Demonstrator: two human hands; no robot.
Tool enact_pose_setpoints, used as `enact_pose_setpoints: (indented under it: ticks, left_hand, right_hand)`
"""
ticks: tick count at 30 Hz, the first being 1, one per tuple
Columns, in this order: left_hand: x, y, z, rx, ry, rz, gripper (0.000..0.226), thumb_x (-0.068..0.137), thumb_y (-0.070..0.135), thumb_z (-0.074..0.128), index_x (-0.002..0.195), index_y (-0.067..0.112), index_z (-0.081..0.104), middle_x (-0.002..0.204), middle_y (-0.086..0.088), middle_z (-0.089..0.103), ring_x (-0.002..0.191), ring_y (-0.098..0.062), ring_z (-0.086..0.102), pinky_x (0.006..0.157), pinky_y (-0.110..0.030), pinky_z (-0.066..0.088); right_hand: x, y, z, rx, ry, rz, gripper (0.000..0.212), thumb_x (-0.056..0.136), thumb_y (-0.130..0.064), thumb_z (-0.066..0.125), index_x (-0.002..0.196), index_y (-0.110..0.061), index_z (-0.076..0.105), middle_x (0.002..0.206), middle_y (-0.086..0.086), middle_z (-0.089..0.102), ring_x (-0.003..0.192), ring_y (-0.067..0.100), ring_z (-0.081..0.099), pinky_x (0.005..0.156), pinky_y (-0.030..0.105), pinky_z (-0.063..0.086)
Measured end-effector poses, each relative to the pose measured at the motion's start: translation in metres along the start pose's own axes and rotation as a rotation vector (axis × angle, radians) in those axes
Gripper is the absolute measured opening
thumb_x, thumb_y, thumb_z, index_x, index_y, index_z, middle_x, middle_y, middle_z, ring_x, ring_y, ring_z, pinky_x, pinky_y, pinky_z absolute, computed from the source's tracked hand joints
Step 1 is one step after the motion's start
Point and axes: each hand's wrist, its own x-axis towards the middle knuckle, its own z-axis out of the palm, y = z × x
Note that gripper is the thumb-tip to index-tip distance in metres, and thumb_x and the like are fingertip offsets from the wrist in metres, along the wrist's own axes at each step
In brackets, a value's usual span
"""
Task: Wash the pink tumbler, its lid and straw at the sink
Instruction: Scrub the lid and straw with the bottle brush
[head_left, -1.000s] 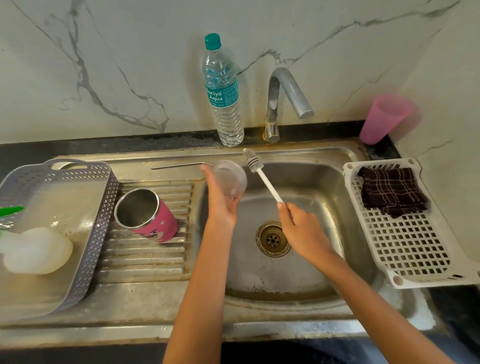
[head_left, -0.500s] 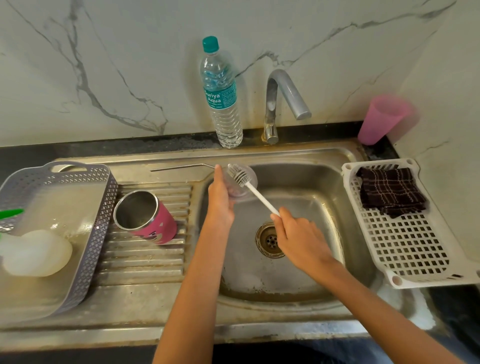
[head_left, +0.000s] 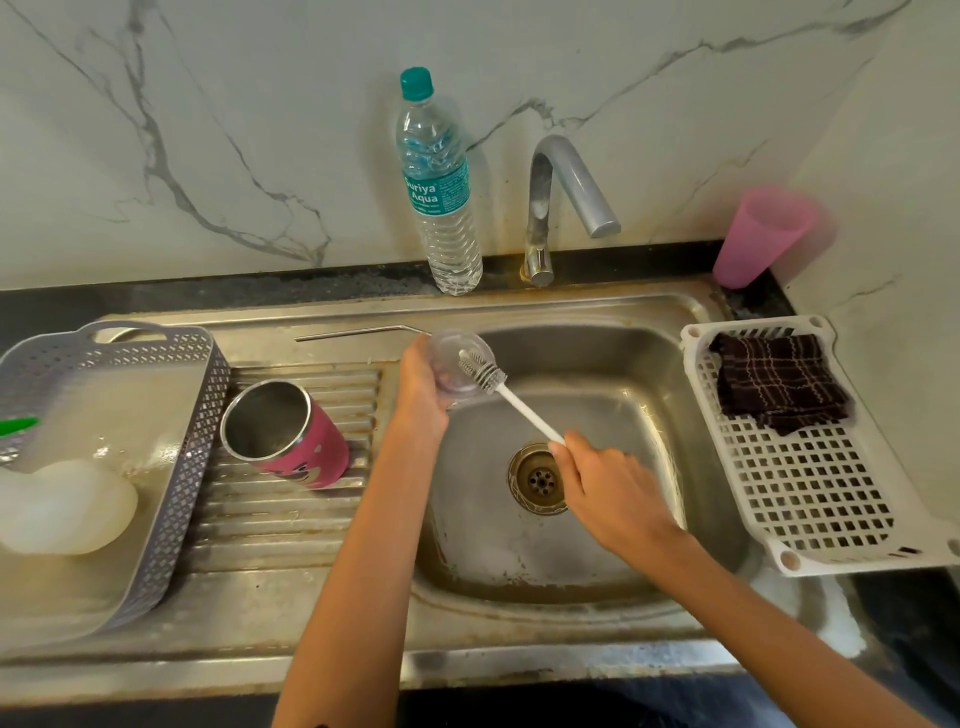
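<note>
The left hand (head_left: 423, 387) grips the clear lid (head_left: 451, 364) over the back left corner of the sink (head_left: 628, 400). The right hand (head_left: 615, 491) is closed round the handle of a white bottle brush (head_left: 511, 397), whose bristles touch the lid's face. The pink tumbler (head_left: 291, 439) lies on its side on the drainboard (head_left: 291, 525), left of the left hand. The metal straw (head_left: 358, 332) rests on the ledge behind it.

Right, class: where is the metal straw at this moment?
Head view: the straw lies flat on the back ledge of the sink, behind the pink tumbler, its bent end near the left hand holding the lid.
</note>
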Motion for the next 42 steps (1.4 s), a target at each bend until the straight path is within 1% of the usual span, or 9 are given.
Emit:
enact_pose_setpoints:
  ticks: [3,6,14,23,28,30,34,37,42]
  left_hand:
    - [-0.001,-0.020,0.006,0.099,-0.027,-0.007,0.041,0.102,0.039,0.039,0.119,0.011,0.063,0.108,-0.008,0.070,0.097,-0.020,0.067,0.092,-0.041,0.054]
    - [0.002,-0.013,0.002,0.039,-0.018,-0.019,0.035,0.104,0.032,0.036,0.092,0.012,0.062,0.070,-0.001,0.066,0.062,-0.012,0.064,0.075,-0.037,0.054]
    - [-0.001,-0.020,0.001,0.048,-0.044,0.004,0.038,0.104,0.024,0.029,0.087,0.016,0.063,0.086,-0.006,0.066,0.089,-0.023,0.063,0.100,-0.046,0.049]
    - [-0.003,-0.021,0.002,0.041,-0.021,0.015,0.035,0.103,0.025,0.033,0.087,0.017,0.064,0.088,-0.006,0.067,0.080,-0.018,0.063,0.079,-0.038,0.055]
    - [0.012,-0.013,-0.005,-0.153,0.013,-0.016,0.042,0.102,0.017,0.029,0.075,0.013,0.061,0.052,0.000,0.065,0.070,-0.019,0.060,0.083,-0.040,0.052]
    - [0.009,-0.022,-0.005,-0.093,0.035,0.013,0.041,0.101,0.015,0.026,0.072,0.013,0.056,0.046,0.001,0.059,0.059,-0.018,0.057,0.068,-0.034,0.054]
    - [-0.008,-0.046,0.008,-0.003,0.017,0.026,0.037,0.104,0.025,0.028,0.085,0.016,0.058,0.078,-0.002,0.063,0.073,-0.016,0.059,0.084,-0.037,0.052]
    - [0.007,-0.026,0.002,-0.126,0.043,0.026,0.042,0.106,0.030,0.025,0.101,0.011,0.062,0.073,-0.002,0.066,0.067,-0.015,0.063,0.071,-0.034,0.055]
    - [-0.002,-0.042,0.007,-0.118,0.072,0.145,0.048,0.105,0.036,0.028,0.125,0.005,0.059,0.102,-0.008,0.055,0.100,-0.020,0.051,0.101,-0.035,0.041]
  right_hand:
    - [0.011,-0.006,0.000,-0.003,0.020,0.012,0.036,0.104,-0.041,0.021,0.098,-0.017,0.048,0.062,-0.001,0.056,0.054,0.022,0.056,0.047,0.030,0.035]
    - [0.009,-0.012,0.003,0.027,0.013,0.016,0.036,0.104,-0.040,0.021,0.097,-0.016,0.047,0.062,-0.001,0.055,0.055,0.023,0.057,0.049,0.032,0.039]
    - [0.012,-0.014,0.002,0.037,0.015,0.004,0.037,0.104,-0.041,0.022,0.098,-0.016,0.049,0.061,-0.002,0.054,0.056,0.024,0.058,0.050,0.032,0.042]
    - [0.012,-0.020,-0.001,0.040,0.048,-0.033,0.037,0.104,-0.040,0.023,0.096,-0.017,0.050,0.057,-0.003,0.052,0.051,0.021,0.056,0.047,0.033,0.043]
    - [0.002,-0.018,0.004,0.068,0.009,-0.039,0.035,0.104,-0.041,0.025,0.093,-0.018,0.049,0.057,-0.006,0.049,0.047,0.018,0.050,0.044,0.030,0.035]
    - [-0.001,-0.014,0.004,0.078,0.003,-0.037,0.037,0.104,-0.041,0.025,0.093,-0.017,0.050,0.057,-0.005,0.050,0.047,0.017,0.050,0.045,0.028,0.033]
    - [0.016,-0.016,0.002,0.120,0.030,-0.021,0.039,0.104,-0.042,0.025,0.093,-0.016,0.053,0.058,0.001,0.055,0.050,0.024,0.056,0.047,0.034,0.042]
    - [0.006,-0.017,0.004,0.118,0.006,-0.030,0.038,0.104,-0.041,0.025,0.091,-0.017,0.051,0.059,-0.002,0.053,0.049,0.020,0.052,0.047,0.031,0.037]
    - [0.005,-0.023,0.005,0.183,-0.002,0.048,0.039,0.103,-0.043,0.024,0.090,-0.017,0.050,0.068,0.007,0.058,0.063,0.032,0.059,0.057,0.042,0.047]
